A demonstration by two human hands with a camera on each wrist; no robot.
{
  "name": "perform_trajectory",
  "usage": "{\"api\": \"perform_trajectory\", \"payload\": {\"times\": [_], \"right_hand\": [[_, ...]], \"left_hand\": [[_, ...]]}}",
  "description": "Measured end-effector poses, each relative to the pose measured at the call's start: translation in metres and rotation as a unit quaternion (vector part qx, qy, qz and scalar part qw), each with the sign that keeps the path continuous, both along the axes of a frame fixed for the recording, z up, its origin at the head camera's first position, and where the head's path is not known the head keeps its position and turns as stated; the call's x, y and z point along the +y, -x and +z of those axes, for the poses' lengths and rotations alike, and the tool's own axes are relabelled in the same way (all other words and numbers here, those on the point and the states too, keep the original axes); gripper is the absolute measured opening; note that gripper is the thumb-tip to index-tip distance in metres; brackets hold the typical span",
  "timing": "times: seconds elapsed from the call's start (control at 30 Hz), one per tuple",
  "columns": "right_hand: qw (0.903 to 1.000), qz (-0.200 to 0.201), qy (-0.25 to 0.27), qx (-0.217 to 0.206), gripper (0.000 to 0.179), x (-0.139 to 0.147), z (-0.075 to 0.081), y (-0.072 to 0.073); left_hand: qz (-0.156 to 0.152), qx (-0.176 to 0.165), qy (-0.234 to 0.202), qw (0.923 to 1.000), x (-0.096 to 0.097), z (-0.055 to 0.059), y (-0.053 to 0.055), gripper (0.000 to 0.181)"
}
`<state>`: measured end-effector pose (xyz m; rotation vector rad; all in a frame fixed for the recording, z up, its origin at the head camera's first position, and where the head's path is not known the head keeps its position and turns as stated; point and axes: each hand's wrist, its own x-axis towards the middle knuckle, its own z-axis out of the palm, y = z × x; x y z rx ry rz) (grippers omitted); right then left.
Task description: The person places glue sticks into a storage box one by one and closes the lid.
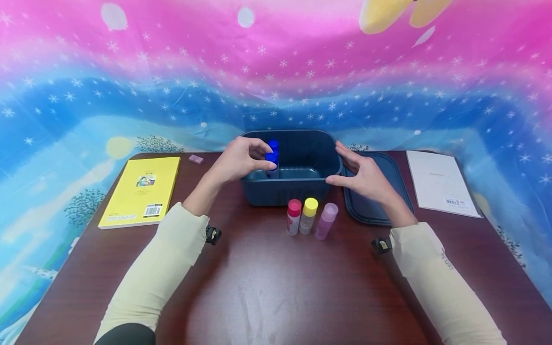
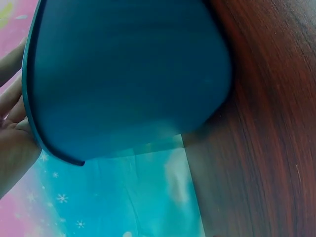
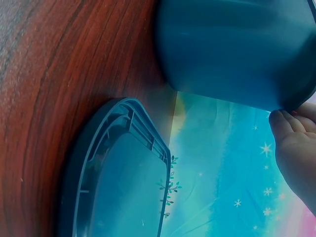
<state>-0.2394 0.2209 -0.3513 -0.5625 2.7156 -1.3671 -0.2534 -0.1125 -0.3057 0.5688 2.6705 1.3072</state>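
A dark blue bin [image 1: 284,191] stands on the table. Over its left end, my left hand [image 1: 241,158] pinches a blue-capped glue stick [image 1: 271,158] between thumb and fingers, its lower part inside the bin. Right behind it shows a second blue cap [image 1: 273,143]. The left wrist view has the bin's wall hiding most of that hand [image 2: 15,118]. My right hand [image 1: 366,175] rests against the bin's right end, fingers extended along the rim and thumb near the front corner. In front of the bin stand glue sticks with red [image 1: 293,218], yellow [image 1: 308,216] and pink [image 1: 326,222] caps.
The bin's lid [image 1: 373,211] lies flat to the right, under the right hand and forearm. A yellow book [image 1: 142,191] and a small pink eraser [image 1: 196,159] are at left, a white booklet [image 1: 442,182] at far right. A patterned cloth [image 1: 276,72] hangs behind the table.
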Motion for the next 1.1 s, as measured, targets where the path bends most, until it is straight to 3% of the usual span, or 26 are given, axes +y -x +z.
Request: {"api": "perform_trajectory", "payload": {"times": [0.3,0.6,0.87,1.1], "right_hand": [[1.0,0.003,0.007,-0.003,0.085,-0.0006,0.0005,-0.0024],[1.0,-0.001,0.006,-0.002,0.085,-0.0012,0.0002,-0.0015],[1.0,0.001,0.003,0.0,0.085,-0.0004,-0.0001,0.0004],[1.0,0.003,0.007,0.002,0.085,-0.0004,-0.001,0.0003]], "left_hand": [[-0.018,0.022,0.074,0.9968,0.0062,-0.0043,-0.0015,0.033],[-0.013,0.022,0.091,0.9955,0.0079,-0.0037,0.0004,0.033],[-0.013,0.042,0.124,0.9913,0.0105,-0.0062,0.0028,0.032],[-0.018,0.033,0.12,0.992,0.0089,-0.0041,0.0,0.036]]}}
